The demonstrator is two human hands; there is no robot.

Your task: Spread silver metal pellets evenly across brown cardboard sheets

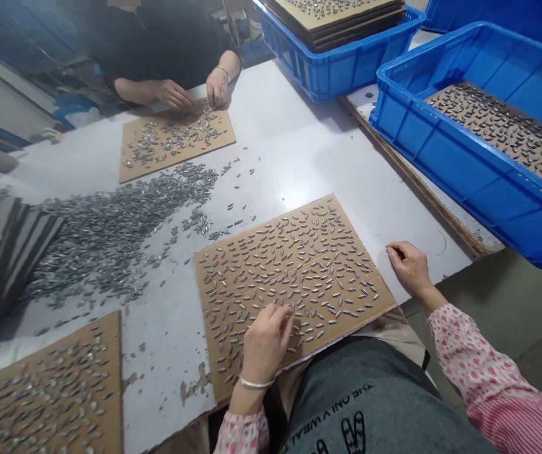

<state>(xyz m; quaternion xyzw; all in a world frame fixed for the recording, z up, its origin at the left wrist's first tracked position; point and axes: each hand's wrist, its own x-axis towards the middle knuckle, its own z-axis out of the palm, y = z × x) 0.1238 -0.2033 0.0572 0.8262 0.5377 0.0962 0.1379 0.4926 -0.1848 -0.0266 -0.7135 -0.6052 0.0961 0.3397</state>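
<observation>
Left hand point(266, 334) narrow over metal pieces point(332, 322), right hand point(409, 266) curled; contents unclear
Pieces look light, slippery, best pinched mid-length.

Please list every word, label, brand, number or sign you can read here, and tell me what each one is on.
"THE ONLY WEAL", upside down on the dark grey garment; the line seems to run on, but the rest cannot be read.
I can make out no other text, including on the blue bins or the nearest cardboard sheet.
</observation>
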